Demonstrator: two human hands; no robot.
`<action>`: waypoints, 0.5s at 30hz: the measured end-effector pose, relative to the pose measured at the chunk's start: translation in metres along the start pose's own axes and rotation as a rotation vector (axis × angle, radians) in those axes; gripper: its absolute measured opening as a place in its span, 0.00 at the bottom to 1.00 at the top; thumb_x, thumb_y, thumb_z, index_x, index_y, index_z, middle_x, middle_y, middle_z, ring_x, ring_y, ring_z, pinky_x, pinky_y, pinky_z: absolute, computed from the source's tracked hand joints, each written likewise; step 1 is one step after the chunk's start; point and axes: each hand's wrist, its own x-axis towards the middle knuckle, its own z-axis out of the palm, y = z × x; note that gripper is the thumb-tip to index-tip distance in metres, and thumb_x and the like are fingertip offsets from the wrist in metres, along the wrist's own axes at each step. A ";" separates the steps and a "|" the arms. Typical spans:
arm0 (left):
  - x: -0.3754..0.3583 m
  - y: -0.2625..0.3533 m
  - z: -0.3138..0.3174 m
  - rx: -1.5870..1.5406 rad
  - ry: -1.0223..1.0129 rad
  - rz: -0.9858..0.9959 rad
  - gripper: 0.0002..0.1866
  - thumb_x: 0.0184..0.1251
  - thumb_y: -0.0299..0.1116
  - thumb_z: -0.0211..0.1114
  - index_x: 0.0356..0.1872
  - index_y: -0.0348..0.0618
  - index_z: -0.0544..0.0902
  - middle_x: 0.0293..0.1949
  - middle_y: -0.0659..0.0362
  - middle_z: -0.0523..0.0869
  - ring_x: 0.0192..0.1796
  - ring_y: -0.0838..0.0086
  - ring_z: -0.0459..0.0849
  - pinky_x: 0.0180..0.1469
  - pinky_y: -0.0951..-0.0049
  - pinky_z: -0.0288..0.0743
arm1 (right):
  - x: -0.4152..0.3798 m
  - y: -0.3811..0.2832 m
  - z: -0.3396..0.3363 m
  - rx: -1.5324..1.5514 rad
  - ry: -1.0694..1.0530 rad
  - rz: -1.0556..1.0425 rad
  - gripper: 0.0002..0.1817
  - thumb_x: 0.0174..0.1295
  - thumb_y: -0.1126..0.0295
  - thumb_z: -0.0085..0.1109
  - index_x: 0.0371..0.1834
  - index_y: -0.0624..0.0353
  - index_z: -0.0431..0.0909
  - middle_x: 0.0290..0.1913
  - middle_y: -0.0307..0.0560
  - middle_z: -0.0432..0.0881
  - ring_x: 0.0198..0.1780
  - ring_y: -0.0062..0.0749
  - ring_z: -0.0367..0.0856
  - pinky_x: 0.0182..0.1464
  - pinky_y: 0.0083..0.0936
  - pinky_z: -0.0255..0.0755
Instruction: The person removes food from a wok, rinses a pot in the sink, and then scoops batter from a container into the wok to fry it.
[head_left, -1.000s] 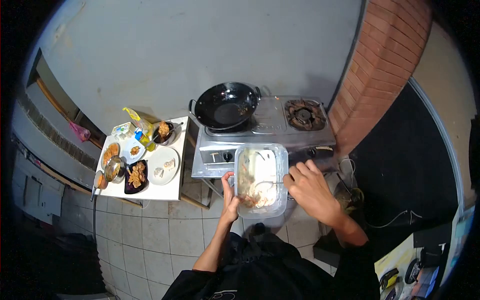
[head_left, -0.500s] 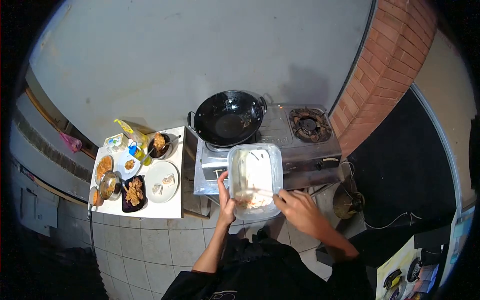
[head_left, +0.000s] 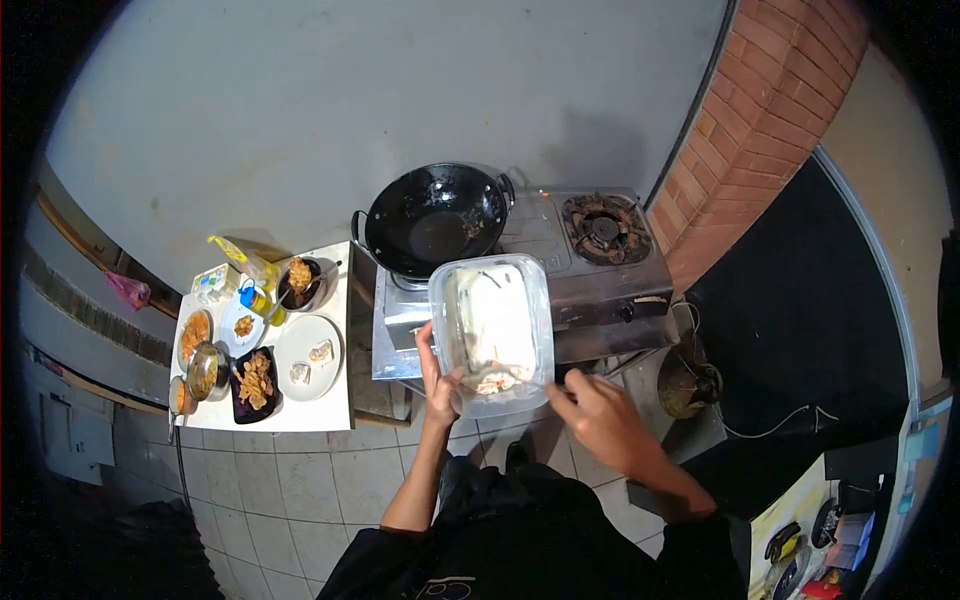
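A clear plastic container is held up in front of the stove, tilted so its inside faces me. White, flour-like stuff coats its bottom, with reddish-brown bits near the lower end. My left hand grips the container's left side, thumb along the wall. Over the lower right corner, my right hand is closed on a thin utensil, whose head reaches in among the bits. Whether it is a spoon or a fork is too blurred to tell.
A black wok sits on the left burner of the stove; the right burner is bare. On the white table at left are a white plate with two pale pieces, a dark dish of fried food, bowls and bottles.
The whole view has shifted a little. The utensil has moved within the lower part of the container, and my right hand has turned slightly. My left hand keeps its hold.
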 end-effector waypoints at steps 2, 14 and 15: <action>-0.002 0.008 0.009 0.028 -0.031 0.015 0.49 0.43 0.47 0.59 0.69 0.31 0.55 0.64 0.48 0.62 0.67 0.60 0.64 0.69 0.60 0.58 | -0.001 0.007 -0.003 -0.029 0.068 0.048 0.21 0.52 0.82 0.58 0.53 0.69 0.77 0.39 0.53 0.73 0.38 0.41 0.79 0.42 0.35 0.77; -0.006 0.014 0.034 0.013 0.032 0.033 0.50 0.42 0.48 0.61 0.68 0.32 0.56 0.62 0.48 0.63 0.67 0.60 0.63 0.68 0.60 0.57 | -0.032 0.017 -0.010 -0.020 0.134 0.117 0.23 0.53 0.84 0.57 0.55 0.70 0.76 0.38 0.52 0.71 0.39 0.43 0.78 0.41 0.35 0.76; -0.008 0.021 0.041 0.020 0.016 0.048 0.50 0.42 0.48 0.62 0.68 0.32 0.57 0.62 0.48 0.64 0.67 0.60 0.63 0.69 0.60 0.57 | -0.032 0.019 -0.012 -0.019 0.128 0.124 0.23 0.53 0.84 0.57 0.55 0.70 0.76 0.38 0.52 0.71 0.39 0.43 0.78 0.41 0.35 0.76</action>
